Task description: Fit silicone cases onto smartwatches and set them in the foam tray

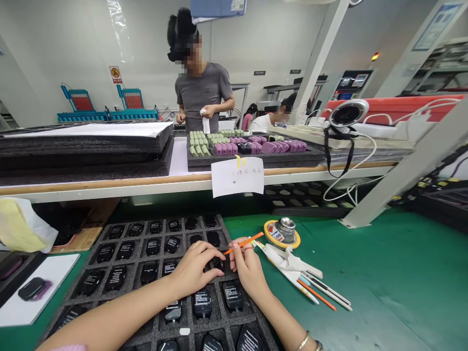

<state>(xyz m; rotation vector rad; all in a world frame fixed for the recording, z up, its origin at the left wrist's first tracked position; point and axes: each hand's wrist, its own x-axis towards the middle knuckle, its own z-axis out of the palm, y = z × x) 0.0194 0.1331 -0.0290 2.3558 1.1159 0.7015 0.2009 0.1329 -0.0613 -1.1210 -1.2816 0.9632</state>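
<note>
Orange stick (244, 242) is sitting pinched in the fingers (237, 248) of the right hand (249, 273), its tip pointing toward the left hand (193, 270), whose loose, unclenched fingers (214, 253) are lying over a black labelled device (218, 264) in the black foam tray (161, 219). The tray's right edge is running beneath the right wrist. A white cloth (283, 258) and yellow-ringed metal jar (284, 233) are sitting just beside the right hand on the green tabletop (383, 273), which is extending rightward past them.

Chinese handwriting on the white note (237, 176) hanging from the desk (109, 184) is too blurred to read. So is the small white print on the black devices (202, 302). The wall sign (115, 74) shows a yellow warning symbol.
</note>
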